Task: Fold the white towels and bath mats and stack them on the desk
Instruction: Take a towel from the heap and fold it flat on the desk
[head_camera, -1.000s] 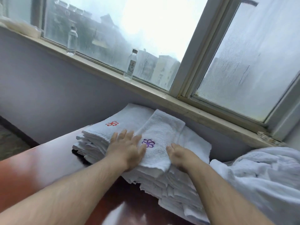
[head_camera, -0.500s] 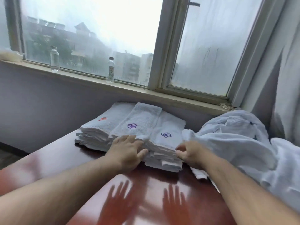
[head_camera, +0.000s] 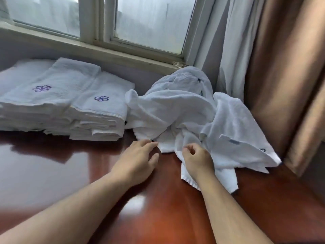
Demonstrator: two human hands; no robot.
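While both our hands sit at the near edge of the unfolded towel heap (head_camera: 175, 110), nothing is lifted off the desk (head_camera: 70, 173).

Left hand (head_camera: 139, 161): fingers loosely extended, slightly spread, holding nothing. Tips are at the heap's front edge; we can't tell whether they touch it or stop just short.

Right hand (head_camera: 197, 159): fingers curled in, lying on a flap of the heap that spills toward us. We can't tell whether cloth is pinched between thumb and forefinger.

Heap: crumpled white terry on the desk's right side, back up against the wall under the window sill (head_camera: 123, 55). A sheer curtain (head_camera: 230, 50) is behind it, a brown curtain (head_camera: 281, 76) just to its right.

Folded towels: two stacks on the desk, left of the heap, along the wall. The right stack (head_camera: 100, 111) is just beside the heap; the left stack (head_camera: 40, 101) touches the right one. Each top towel shows a purple flower emblem (head_camera: 101, 98).

Desk is glossy red-brown wood.
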